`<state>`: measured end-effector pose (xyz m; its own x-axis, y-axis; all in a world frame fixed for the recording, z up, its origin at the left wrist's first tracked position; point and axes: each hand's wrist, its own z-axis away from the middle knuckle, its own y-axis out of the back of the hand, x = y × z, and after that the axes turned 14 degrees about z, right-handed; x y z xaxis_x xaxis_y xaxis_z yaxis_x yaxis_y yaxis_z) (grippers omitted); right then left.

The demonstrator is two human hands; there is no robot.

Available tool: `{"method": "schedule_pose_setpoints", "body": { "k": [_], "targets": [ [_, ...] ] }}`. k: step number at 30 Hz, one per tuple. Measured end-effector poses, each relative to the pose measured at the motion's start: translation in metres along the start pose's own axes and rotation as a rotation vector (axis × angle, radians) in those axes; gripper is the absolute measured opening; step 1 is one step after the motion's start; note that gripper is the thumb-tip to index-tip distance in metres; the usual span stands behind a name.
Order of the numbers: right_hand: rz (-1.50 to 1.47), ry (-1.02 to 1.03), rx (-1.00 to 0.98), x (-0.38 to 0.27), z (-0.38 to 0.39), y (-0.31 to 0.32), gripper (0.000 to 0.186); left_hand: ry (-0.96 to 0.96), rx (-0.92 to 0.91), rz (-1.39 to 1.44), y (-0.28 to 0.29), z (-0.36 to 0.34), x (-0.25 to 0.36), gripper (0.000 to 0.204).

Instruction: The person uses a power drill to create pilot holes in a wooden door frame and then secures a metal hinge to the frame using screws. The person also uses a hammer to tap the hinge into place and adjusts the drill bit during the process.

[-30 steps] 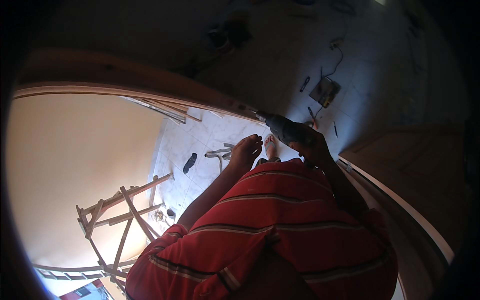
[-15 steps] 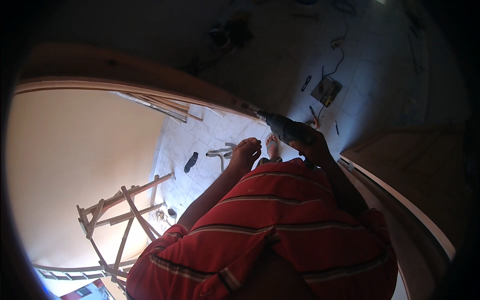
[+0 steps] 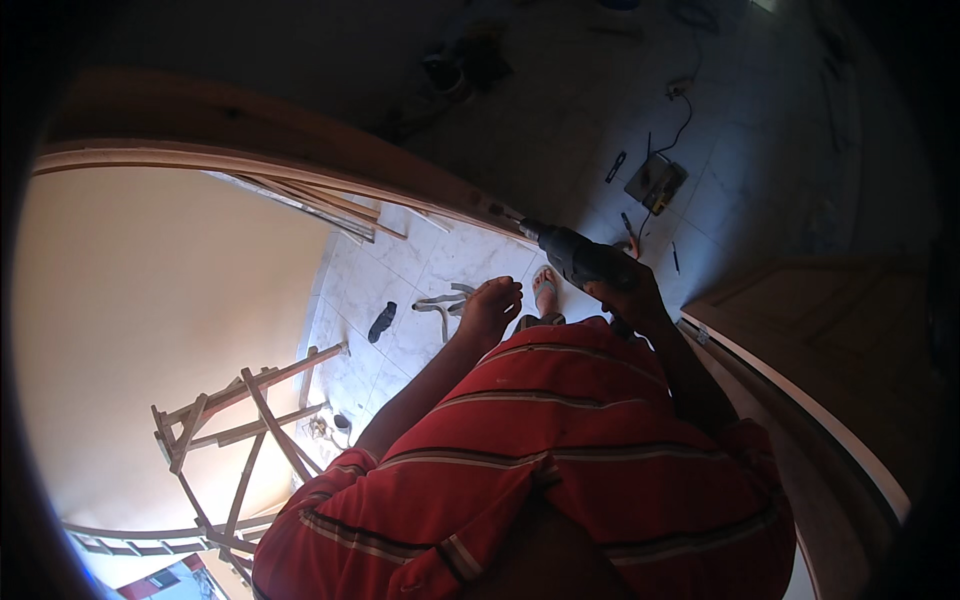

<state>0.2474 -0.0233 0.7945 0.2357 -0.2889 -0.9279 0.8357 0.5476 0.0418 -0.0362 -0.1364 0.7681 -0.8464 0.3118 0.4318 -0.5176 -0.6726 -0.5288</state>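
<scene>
One long wooden beam (image 3: 300, 145) runs by the tip of one dark drill (image 3: 585, 258), which one right hand (image 3: 632, 298) grasps, while one left hand (image 3: 492, 305) curls loosely, around what I cannot tell, and one bit (image 3: 511, 217) suggests drilling, calling for steady alignment.

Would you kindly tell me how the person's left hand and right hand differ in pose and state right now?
The right hand grips a dark power drill, whereas the left hand has loosely curled fingers and no visible object. The left hand appears against brightly lit floor tiles, while the right hand looks more shaded. Both are bare and in front of the red striped shirt.
</scene>
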Motion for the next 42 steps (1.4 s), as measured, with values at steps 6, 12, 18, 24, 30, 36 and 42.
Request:
{"method": "schedule_pose_setpoints", "body": {
  "k": [6, 12, 18, 24, 30, 36, 42],
  "targets": [
    [-0.001, 0.023, -0.011, -0.001, 0.008, 0.001, 0.053, 0.005, 0.001, -0.005, 0.007, 0.004, -0.005, 0.016],
    [-0.326, -0.172, -0.128, 0.009, -0.002, 0.01, 0.037, 0.002, -0.022, 0.016, 0.014, 0.004, -0.006, 0.016],
    [-0.362, -0.259, -0.156, 0.019, -0.021, 0.017, 0.033, 0.062, -0.014, 0.159, 0.031, -0.009, 0.01, 0.016],
    [0.162, 0.055, -0.007, 0.033, -0.021, 0.006, 0.058, 0.057, 0.067, 0.158, 0.041, -0.015, 0.012, 0.019],
    [0.251, 0.344, 0.062, 0.034, -0.03, 0.016, 0.071, 0.198, -0.18, 0.129, 0.026, -0.007, 0.013, 0.014],
    [0.274, 0.293, 0.047, 0.031, -0.027, 0.014, 0.072, 0.367, -0.436, -0.048, 0.025, -0.005, 0.023, 0.018],
    [0.254, 0.307, 0.052, 0.027, -0.021, 0.011, 0.071, 0.48, -0.556, 0.034, 0.02, -0.012, 0.019, 0.024]
  ]
}}
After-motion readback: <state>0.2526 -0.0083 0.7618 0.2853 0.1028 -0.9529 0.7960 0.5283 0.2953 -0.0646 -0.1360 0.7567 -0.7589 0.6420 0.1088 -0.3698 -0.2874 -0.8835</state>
